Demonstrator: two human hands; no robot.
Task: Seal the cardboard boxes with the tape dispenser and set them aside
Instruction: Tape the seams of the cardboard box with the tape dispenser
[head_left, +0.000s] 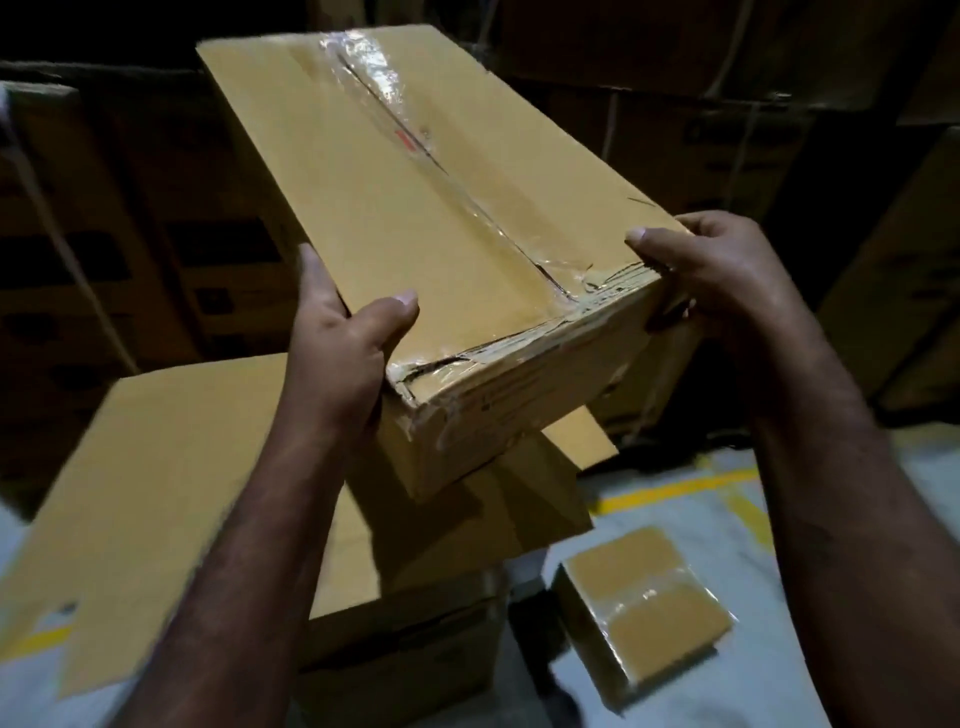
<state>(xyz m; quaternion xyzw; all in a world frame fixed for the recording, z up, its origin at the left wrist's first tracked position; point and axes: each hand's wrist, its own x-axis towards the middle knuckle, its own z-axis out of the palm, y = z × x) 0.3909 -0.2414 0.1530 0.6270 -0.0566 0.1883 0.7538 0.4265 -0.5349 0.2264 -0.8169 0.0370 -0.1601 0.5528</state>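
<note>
A long brown cardboard box (395, 197) is held up in the air in front of me, tilted away. Clear tape runs along its top seam and wraps over the near end. My left hand (337, 348) grips the box's near left corner, thumb on top and fingers down the side. On the near right corner, my right hand (711, 280) grips with its thumb on the top edge. No tape dispenser is in view.
Below the held box stands a larger cardboard box (156, 467) with an open flap. A small taped box (644, 608) lies on the grey floor at the lower right, near yellow floor lines (675, 488). Dark stacks of cartons (104, 234) fill the background.
</note>
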